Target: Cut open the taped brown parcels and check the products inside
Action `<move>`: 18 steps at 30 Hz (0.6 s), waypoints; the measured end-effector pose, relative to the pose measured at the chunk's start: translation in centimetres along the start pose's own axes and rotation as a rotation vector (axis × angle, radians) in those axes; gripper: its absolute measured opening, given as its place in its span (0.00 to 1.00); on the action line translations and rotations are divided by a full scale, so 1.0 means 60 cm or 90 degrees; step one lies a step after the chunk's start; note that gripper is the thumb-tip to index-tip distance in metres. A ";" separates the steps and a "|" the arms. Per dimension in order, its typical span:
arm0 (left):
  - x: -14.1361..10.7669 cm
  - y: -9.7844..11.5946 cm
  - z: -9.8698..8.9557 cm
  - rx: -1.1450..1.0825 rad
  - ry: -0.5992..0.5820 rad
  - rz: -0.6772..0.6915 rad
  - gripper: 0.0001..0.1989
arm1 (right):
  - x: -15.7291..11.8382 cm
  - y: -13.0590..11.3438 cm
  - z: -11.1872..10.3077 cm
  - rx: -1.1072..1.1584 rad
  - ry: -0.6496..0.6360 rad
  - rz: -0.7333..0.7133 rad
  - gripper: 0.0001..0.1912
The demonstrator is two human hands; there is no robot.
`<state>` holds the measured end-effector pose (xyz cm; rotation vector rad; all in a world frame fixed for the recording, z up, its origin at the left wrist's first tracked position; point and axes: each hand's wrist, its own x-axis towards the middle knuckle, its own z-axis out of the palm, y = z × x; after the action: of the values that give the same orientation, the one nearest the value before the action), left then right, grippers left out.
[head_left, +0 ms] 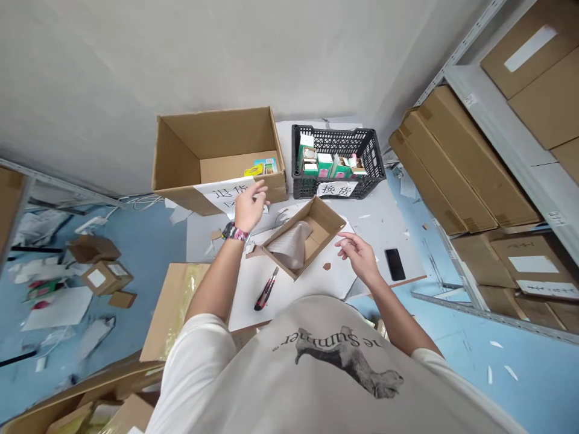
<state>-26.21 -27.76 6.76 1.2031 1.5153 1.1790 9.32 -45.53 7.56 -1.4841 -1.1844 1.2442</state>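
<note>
A small open cardboard box (328,218) sits at an angle on the white table, with a sheet of translucent foam wrap (294,244) inside it. My left hand (251,207) hovers at the front of a large carton (181,191), over its paper label; the fingers are apart and loosely bent, with nothing in them. To the right of the small box is my right hand (357,252), its fingers stretched toward the box's corner and holding nothing; whether they touch it I cannot tell. A red and black utility knife (266,290) with its blade out lies near me.
The large carton holds a yellow packet (254,171). Beside it stands a black plastic crate (302,188) with several green-and-white boxes. A phone (395,264) lies at the table's right. Shelves with cartons (456,166) rise on the right; boxes and scraps litter the blue floor at left.
</note>
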 end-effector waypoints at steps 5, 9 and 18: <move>-0.174 -0.036 -0.008 0.078 0.035 0.036 0.25 | 0.055 0.019 -0.018 -0.229 0.044 -0.155 0.20; -0.272 -0.094 0.013 0.115 0.108 0.016 0.41 | 0.130 0.043 -0.032 -0.432 0.085 -0.246 0.16; -0.365 -0.156 0.074 -0.081 0.084 -0.061 0.54 | 0.174 0.068 -0.022 -0.556 -0.010 -0.076 0.25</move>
<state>-19.74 -49.42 -1.96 0.9745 1.5524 1.2903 11.81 -36.12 1.81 -1.9555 -1.9324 0.6570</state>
